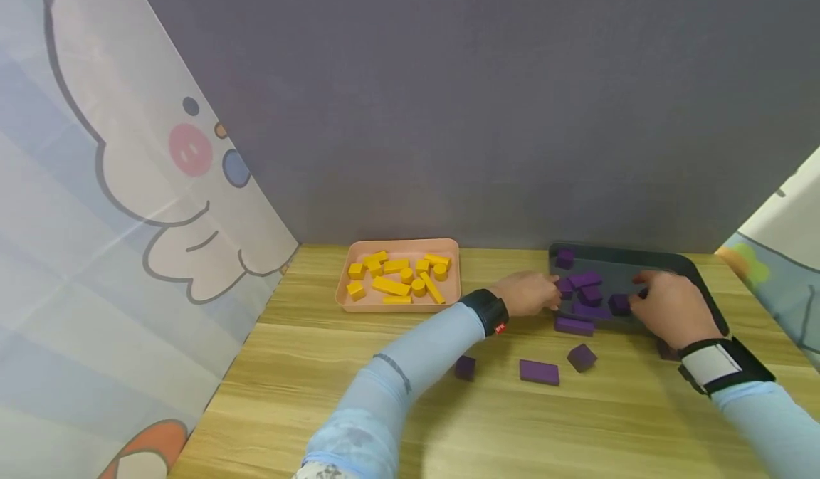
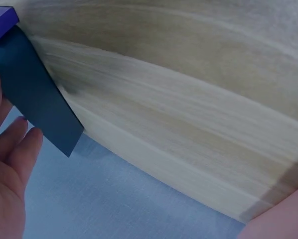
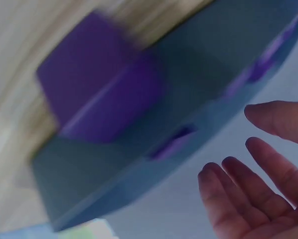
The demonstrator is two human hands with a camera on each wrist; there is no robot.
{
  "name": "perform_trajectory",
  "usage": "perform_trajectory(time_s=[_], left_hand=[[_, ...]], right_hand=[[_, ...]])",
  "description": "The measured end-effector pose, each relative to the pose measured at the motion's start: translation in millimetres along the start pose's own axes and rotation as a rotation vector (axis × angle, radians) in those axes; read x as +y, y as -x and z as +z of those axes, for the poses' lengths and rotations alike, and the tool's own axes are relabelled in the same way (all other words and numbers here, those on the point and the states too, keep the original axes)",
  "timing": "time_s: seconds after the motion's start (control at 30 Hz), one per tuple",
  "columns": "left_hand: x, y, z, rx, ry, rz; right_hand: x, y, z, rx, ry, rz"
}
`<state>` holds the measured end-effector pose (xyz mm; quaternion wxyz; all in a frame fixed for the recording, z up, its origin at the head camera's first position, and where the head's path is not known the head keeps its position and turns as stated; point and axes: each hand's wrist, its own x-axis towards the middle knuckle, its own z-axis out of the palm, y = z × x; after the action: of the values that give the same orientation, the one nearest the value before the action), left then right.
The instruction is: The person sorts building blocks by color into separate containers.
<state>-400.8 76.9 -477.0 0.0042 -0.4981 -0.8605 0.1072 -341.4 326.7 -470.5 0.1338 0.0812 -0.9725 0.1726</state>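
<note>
A dark tray on the right holds several purple blocks. My left hand reaches over its left rim, fingertips right at a purple block. In the left wrist view, the left fingers bend beside the tray wall; I cannot tell whether they grip the block. My right hand is over the tray's right part, beside a purple cube. In the right wrist view, the right thumb and fingers stand apart with nothing between them.
A pink tray of yellow blocks stands to the left. Purple blocks lie on the wooden table: a long one against the dark tray, another, cubes and one under the right wrist. A grey panel rises behind.
</note>
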Motion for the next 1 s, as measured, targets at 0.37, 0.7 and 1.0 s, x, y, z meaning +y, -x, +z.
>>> perform_trajectory(time_s=[0.37, 0.7, 1.0], left_hand=[[1.4, -0.9, -8.5, -0.023, 0.057, 0.067], [4.4, -7.1, -9.9, -0.128, 0.066, 0.011], [11.4, -6.9, -11.3, -0.143, -0.003, 0.029]], right_hand=[[-127.4, 52.9, -2.8, -0.169, -0.069, -0.328], [-190.1, 80.4, 40.4, -0.373, -0.171, -0.613], [-213.2, 78.2, 70.9, -0.474, -0.147, -0.636]])
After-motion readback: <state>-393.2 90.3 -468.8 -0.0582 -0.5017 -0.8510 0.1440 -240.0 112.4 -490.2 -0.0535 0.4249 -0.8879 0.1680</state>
